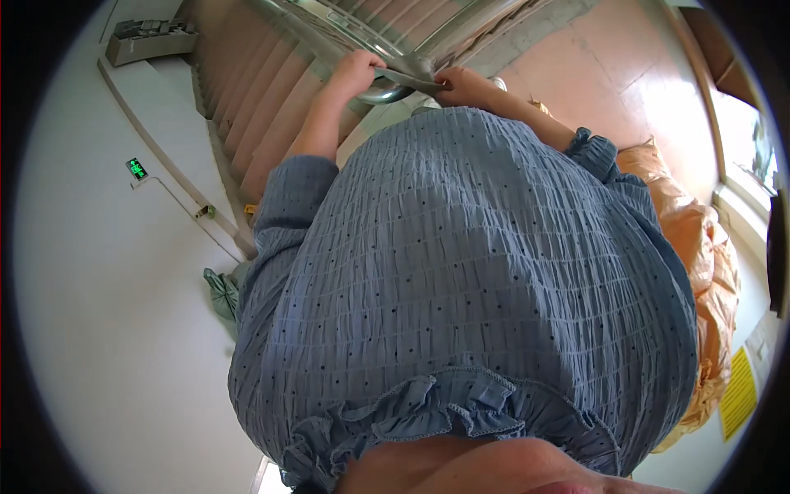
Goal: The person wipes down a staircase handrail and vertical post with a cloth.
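Note:
At the top of the head view my left hand (358, 72) and my right hand (461, 85) hold the two ends of a narrow grey strip (411, 81), which looks like cloth. It is stretched between them, slightly sagging, in front of the shiny metal handrail (383, 94) where the rail bends. The fingers of both hands are closed around the strip's ends. Whether the strip touches the rail I cannot tell. My blue dotted top fills the middle of the view.
Stairs (251, 107) run along the left of the railing. Large orange plastic bags (691, 247) stand at my right, near a window (745, 144) and a yellow notice (739, 395). A white wall (107, 272) with a green exit sign (136, 169) and a box (152, 43) are at left.

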The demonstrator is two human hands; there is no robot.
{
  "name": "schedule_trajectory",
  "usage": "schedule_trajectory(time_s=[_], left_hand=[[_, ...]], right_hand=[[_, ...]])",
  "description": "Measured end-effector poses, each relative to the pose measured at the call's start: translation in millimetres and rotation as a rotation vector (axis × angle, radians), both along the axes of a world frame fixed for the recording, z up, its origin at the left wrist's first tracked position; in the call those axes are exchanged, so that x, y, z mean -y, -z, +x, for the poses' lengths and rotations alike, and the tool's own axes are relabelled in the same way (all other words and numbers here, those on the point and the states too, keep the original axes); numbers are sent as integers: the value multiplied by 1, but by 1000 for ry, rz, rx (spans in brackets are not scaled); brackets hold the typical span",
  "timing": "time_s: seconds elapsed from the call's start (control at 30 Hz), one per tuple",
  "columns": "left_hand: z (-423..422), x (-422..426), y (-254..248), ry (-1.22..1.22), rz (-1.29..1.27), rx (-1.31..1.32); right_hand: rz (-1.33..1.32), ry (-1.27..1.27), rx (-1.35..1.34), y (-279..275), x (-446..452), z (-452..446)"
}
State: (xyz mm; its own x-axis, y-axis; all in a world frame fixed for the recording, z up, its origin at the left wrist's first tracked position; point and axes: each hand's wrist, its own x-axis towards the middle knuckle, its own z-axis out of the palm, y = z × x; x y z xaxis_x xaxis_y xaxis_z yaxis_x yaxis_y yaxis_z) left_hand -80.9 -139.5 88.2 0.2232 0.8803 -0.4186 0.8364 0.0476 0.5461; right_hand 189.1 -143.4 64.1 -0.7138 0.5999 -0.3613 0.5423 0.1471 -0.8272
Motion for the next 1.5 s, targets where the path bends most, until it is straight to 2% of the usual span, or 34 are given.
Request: schedule_trajectory(time_s=[0.03, 0.1, 0.13, 0.17, 0.2, 0.27, 0.3, 0.33, 0.43, 0.47, 0.53, 0.57, 0.63, 0.7, 0.73, 0.8, 0.87, 0.93, 1.03, 1.07, 1.13, 1.2, 1.27, 1.37, 1.5], left_hand=[[10, -5, 0, 4, 1, 1], [38, -19, 1, 27, 203, -17], [52, -26, 3, 35, 204, -11], [66, -33, 3, 42, 322, 34], [77, -37, 4, 46, 439, 78], [101, -39, 10, 113, 501, 98], [108, -37, 11, 173, 566, 101], [111, -33, 11, 181, 573, 103], [104, -20, 3, 225, 608, 77], [102, -20, -1, 237, 605, 78], [101, -21, -7, 242, 652, 66], [102, -23, -10, 229, 632, 64], [105, -35, -6, 243, 645, 68], [110, -42, -1, 251, 659, 70], [118, -47, -3, 238, 649, 75], [134, -57, 5, 226, 642, 76], [154, -69, 13, 232, 668, 75], [158, -67, 12, 253, 674, 49], [139, -57, 7, 291, 653, 7], [79, -53, -6, 280, 627, -4], [59, -33, -12, 250, 593, 1], [49, -19, -14, 220, 546, -14], [48, -14, -13, 225, 453, -1], [63, -17, -16, 186, 436, 10], [66, -8, -4, 174, 452, 24]], right_hand=[[19, 53, 64, 6, -3, 3], [36, 114, 130, 20, -8, 11], [92, 249, 193, 30, -13, 19], [152, 381, 255, 39, -19, 26], [156, 383, 259, 49, -25, 34], [101, 725, 137, 69, -29, 56], [51, 786, 125, 73, -28, 61], [58, 794, 124, 85, -26, 63], [-222, 668, -97, 99, -11, 42], [-202, 456, 22, 93, -9, 37], [-385, 338, -16, 86, 4, 30], [-384, 346, -16, 86, 1, 32], [-16, 432, 74, 91, -7, 38], [-30, 753, 106, 81, -24, 60], [53, 948, 107, 75, -35, 65], [66, 1032, 167, 80, -64, 83], [183, 1118, 16, 102, -85, 100], [156, 1109, 10, 94, -80, 100], [-43, 813, 94, 98, -63, 82], [-134, 703, 100, 92, -57, 22], [-317, 499, 9, 78, -23, 7], [-410, 226, 16, 72, -1, -7], [-396, 166, -75, 69, 5, -3], [-408, 534, 48, 60, -3, 7], [-367, 647, 38, 72, 4, 7]])
